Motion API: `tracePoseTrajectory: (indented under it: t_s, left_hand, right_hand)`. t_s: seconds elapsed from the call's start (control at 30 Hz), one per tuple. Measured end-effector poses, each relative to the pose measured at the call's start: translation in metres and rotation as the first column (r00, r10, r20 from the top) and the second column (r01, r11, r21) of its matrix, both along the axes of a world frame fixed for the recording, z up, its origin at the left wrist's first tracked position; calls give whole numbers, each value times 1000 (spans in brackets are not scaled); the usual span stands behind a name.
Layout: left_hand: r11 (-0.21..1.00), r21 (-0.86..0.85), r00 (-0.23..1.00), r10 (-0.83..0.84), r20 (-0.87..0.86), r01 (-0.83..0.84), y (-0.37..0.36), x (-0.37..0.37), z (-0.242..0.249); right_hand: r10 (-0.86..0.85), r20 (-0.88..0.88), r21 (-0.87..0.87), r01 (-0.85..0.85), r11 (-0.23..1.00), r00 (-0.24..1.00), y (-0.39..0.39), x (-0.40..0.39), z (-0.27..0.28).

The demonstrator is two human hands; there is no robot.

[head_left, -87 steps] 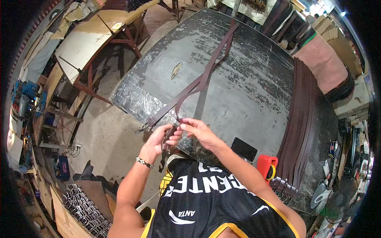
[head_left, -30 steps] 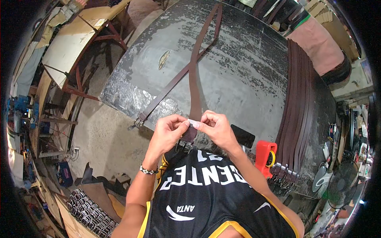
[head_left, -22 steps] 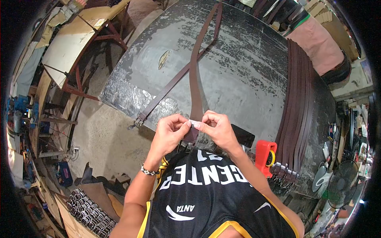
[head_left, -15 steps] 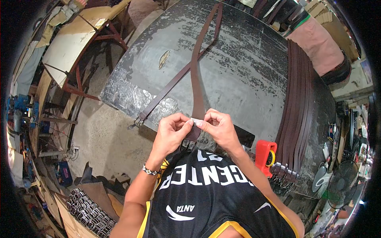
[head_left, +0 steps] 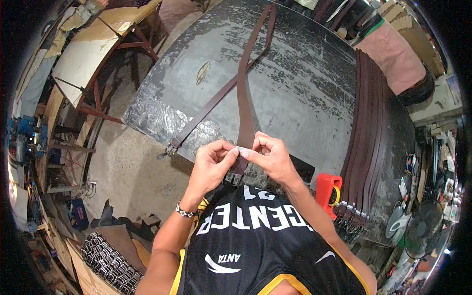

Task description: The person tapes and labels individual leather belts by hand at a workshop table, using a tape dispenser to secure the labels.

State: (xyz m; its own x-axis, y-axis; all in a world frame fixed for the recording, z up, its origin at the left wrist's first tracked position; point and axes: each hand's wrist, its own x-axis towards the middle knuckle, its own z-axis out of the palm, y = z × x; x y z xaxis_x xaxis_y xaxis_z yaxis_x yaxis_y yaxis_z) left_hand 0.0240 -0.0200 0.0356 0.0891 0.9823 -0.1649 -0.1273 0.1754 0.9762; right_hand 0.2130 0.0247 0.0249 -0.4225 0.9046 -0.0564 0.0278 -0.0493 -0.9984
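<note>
A brown leather belt [head_left: 244, 108] runs from my hands up the dark worktable [head_left: 305, 98]. At the far edge it meets a narrower-looking stretch of strap [head_left: 209, 105], which crosses under it and ends at a metal buckle [head_left: 171, 149] on the table's near-left edge. Across the belt near my body lies a small white strip [head_left: 242, 148]. My left hand [head_left: 212, 161] pinches its left side between thumb and fingers. From the other side, my right hand [head_left: 272, 158] presses the strip with its thumb, fingers curled behind. The belt's near end [head_left: 239, 166] hangs below my thumbs.
At the right, a row of brown belts [head_left: 364, 123] lies with white bands near their buckles. Closer stands a red tape dispenser [head_left: 328, 194] with a yellow roll. Several buckles [head_left: 110, 263] fill the lower left. A fan [head_left: 424, 228] stands at the right.
Both hands stay at the white strip with nearly the same pinch. The right hand has shifted very slightly left and up, and the belt has moved a little left.
</note>
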Motion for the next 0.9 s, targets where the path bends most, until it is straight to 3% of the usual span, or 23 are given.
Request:
tracePoseTrajectory:
  t_s: [0.6, 0.9]
  left_hand:
    - [1000, -10, 991, 14, 136, -12, 0, 3, 5]
    - [999, -11, 996, 34, 85, -33, -1, 2, 16]
  right_hand:
    - [-1, -223, -180, -40, 983, 975, -5, -1, 13]
    - [-17, -180, -234, -26, 972, 984, -12, 0, 19]
